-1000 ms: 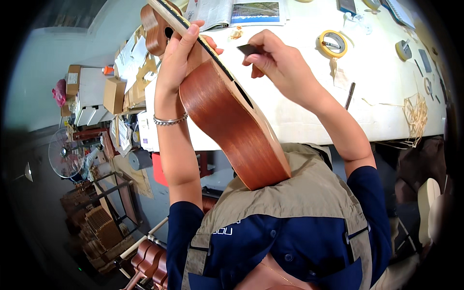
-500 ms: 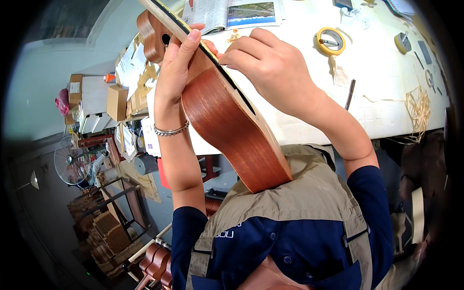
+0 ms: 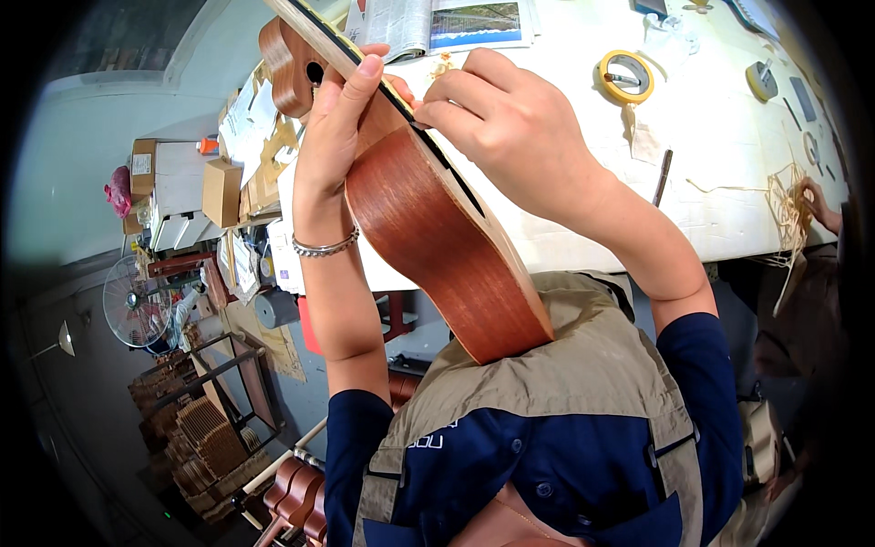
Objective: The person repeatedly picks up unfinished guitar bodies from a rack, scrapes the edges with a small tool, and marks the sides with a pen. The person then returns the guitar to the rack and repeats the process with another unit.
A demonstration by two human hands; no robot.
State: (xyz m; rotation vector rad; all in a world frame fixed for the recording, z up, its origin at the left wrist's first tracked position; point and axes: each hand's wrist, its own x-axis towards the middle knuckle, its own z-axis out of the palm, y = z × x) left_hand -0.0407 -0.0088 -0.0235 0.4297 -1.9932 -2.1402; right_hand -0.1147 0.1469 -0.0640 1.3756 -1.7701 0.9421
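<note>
A small reddish-brown ukulele (image 3: 437, 246) leans against my chest, its neck pointing up and to the left over the white table (image 3: 729, 173). My left hand (image 3: 333, 137), with a silver bracelet at the wrist, grips the neck where it meets the body. My right hand (image 3: 510, 128) has its fingers closed at the dark edge of the fretboard; a small dark piece seen in it earlier is hidden now. The headstock (image 3: 290, 68) sticks out past my left hand.
On the table lie a yellow tape roll (image 3: 625, 77), an open magazine (image 3: 437, 23), a dark pencil-like tool (image 3: 663, 176) and straw-coloured strands (image 3: 786, 210), where another person's hand (image 3: 820, 205) rests. Cardboard boxes (image 3: 219, 187), a fan (image 3: 137, 301) and more ukulele bodies (image 3: 296, 497) are at the left.
My right hand moved left, from above the table down onto the fretboard edge. The ukulele tilted a little closer to me.
</note>
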